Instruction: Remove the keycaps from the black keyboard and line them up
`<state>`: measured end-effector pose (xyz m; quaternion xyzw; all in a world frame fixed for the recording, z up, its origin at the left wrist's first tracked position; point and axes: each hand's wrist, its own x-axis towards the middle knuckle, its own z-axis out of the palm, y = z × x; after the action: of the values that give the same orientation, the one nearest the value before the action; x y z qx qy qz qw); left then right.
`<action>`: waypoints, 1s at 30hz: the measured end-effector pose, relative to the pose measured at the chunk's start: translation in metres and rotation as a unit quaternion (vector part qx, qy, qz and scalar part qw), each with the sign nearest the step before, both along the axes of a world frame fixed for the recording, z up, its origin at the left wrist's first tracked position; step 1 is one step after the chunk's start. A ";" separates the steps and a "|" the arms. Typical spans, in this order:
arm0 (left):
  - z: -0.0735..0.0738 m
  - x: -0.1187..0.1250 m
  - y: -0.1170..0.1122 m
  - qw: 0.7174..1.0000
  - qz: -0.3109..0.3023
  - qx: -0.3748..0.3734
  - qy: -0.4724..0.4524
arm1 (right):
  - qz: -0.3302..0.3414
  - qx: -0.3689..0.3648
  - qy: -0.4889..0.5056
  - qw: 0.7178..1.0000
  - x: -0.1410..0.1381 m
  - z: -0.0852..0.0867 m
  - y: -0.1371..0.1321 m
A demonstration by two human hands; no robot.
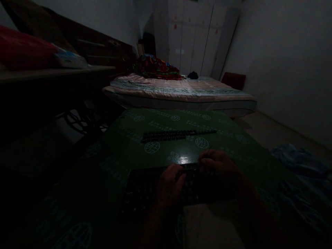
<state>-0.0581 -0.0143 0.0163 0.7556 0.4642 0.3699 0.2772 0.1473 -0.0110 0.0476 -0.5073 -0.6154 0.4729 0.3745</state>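
Note:
A black keyboard [140, 190] lies on a green tabletop [116, 145] printed with white globe marks. My left hand [171, 181] rests over its middle, fingers curled and closed near the top rows; what they grip is too dark to make out. At the keyboard's upper right, my right hand [216, 162] has thumb and fingers pressed together, and anything between them is hidden. Beyond the keyboard, loose black keycaps [166, 135] are laid out in rows.
A pale flat piece [211, 224] lies at the keyboard's near edge. Behind the table stands a bed [181, 91] with a bundled red blanket [158, 67]. A shelf [101, 69] juts in at left; crumpled cloth [301, 159] lies at right. The room is dim.

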 end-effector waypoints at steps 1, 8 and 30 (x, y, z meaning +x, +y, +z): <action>0.000 0.001 -0.001 1.000 -0.007 0.005 0.007 | 0.006 -0.005 -0.006 1.000 -0.001 0.000 -0.001; -0.006 0.009 -0.005 0.996 -0.057 0.013 0.070 | 0.048 -0.027 -0.045 0.997 -0.010 0.004 -0.006; -0.001 0.026 -0.004 0.965 -0.048 -0.002 0.259 | 0.125 0.067 -0.060 0.988 -0.014 -0.006 -0.003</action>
<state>-0.0322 -0.0186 0.0153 0.8464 0.4844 0.1466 0.1660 0.1337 -0.0139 0.0412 -0.4276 -0.7256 0.4426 0.3078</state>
